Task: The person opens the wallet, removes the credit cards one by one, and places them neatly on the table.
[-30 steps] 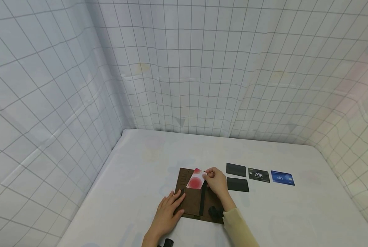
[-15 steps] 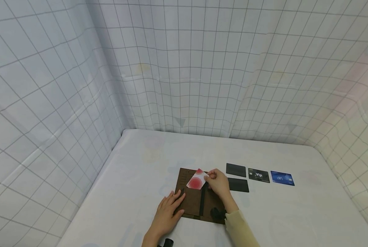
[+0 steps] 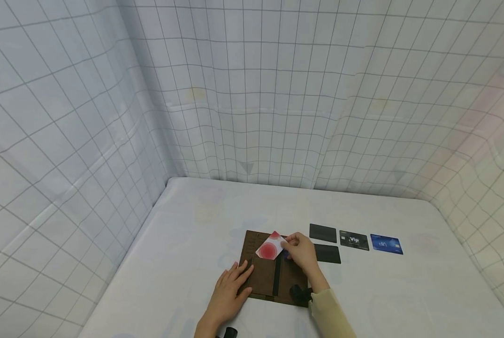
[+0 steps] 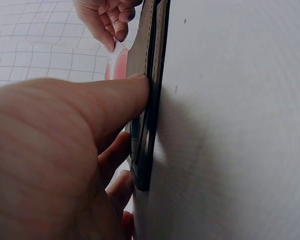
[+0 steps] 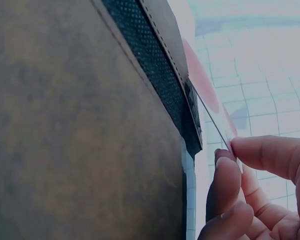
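Note:
A brown wallet (image 3: pixel 262 277) with a black strip down its middle lies spread out on the table. Across its upper part slants a white card with red circles (image 3: pixel 267 250), its lower edge at the lip of the wallet's left pocket. My right hand (image 3: pixel 301 253) pinches this card's right corner between thumb and fingers, as the right wrist view shows closely. Spread fingers of my left hand (image 3: pixel 228 295) rest on the wallet's lower left side. In the left wrist view the left thumb (image 4: pixel 117 97) presses along the wallet's edge.
Right of the wallet lie two plain black cards (image 3: pixel 323 233), a black card marked Vip (image 3: pixel 354 240) and a blue card (image 3: pixel 386 244). White gridded cloth (image 3: pixel 252 94) walls in the white table (image 3: pixel 184 220) at the back and sides.
The right hand has shifted slightly right and toward me. The card has turned clockwise with it and leans further right. My left hand and the wallet stay in place.

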Action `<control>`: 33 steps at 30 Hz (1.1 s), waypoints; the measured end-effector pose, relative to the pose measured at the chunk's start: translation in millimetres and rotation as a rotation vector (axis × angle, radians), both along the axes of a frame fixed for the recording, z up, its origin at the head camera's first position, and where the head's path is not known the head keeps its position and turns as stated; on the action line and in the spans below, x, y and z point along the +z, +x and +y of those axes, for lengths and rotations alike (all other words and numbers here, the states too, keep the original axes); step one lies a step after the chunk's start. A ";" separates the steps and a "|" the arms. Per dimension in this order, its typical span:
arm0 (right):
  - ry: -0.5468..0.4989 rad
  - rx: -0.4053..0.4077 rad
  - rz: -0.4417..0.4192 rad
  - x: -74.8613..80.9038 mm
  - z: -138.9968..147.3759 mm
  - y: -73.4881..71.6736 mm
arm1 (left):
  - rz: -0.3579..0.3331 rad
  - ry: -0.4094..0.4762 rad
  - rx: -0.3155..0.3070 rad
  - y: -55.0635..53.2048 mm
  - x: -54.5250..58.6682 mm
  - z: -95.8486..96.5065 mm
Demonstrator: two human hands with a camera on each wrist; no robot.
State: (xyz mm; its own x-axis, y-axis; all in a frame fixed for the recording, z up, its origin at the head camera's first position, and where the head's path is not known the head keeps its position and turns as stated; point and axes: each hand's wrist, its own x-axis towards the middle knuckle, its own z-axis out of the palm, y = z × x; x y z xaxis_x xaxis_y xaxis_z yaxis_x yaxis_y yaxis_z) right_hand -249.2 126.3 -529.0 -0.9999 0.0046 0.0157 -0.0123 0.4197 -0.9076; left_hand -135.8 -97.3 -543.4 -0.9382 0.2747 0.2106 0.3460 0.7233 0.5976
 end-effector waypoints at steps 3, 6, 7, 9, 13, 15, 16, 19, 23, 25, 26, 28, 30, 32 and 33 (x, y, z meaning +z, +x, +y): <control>-0.008 -0.008 -0.011 0.8 1.6 -0.2 | 0.018 0.001 0.000 0.0 -0.8 0.1; -0.030 -0.016 -0.034 2.3 3.2 0.3 | 0.038 0.005 0.000 0.2 -1.6 0.3; -0.035 -0.017 -0.041 2.9 3.7 0.6 | 0.040 0.006 0.000 0.3 -1.8 0.4; -0.044 -0.016 -0.049 4.2 4.7 1.5 | 0.041 0.009 0.001 0.5 -1.6 0.7; -0.063 -0.016 -0.065 5.7 6.1 2.5 | 0.024 0.000 0.004 0.2 -1.0 0.8; -0.075 -0.020 -0.082 5.5 6.7 2.4 | 0.017 -0.005 0.003 -0.2 -0.7 0.6; -0.076 -0.020 -0.085 5.0 7.0 2.1 | 0.010 -0.008 0.003 -0.3 -0.3 0.4; -0.083 -0.022 -0.101 3.9 7.9 1.5 | 0.001 -0.014 0.002 -1.1 -0.5 0.1; -0.081 -0.015 -0.114 2.8 9.5 1.4 | -0.002 -0.016 0.000 -1.3 -1.0 -0.2; -0.080 -0.011 -0.124 2.4 10.2 1.7 | -0.001 -0.017 0.000 -1.2 -0.9 -0.2; -0.082 -0.009 -0.131 2.2 10.6 1.9 | 0.000 -0.016 0.000 -1.0 -0.8 -0.2; -0.088 -0.005 -0.142 2.0 11.1 2.4 | -0.001 -0.015 0.000 -0.6 -0.2 -0.2; -0.099 0.000 -0.150 2.0 11.4 2.7 | -0.003 -0.015 0.001 -0.4 0.3 -0.1; -0.111 0.006 -0.160 2.2 11.7 3.1 | -0.007 -0.016 0.003 -0.3 0.5 0.1; -0.117 0.009 -0.164 2.2 11.9 3.3 | -0.009 -0.017 0.003 -0.2 0.6 0.2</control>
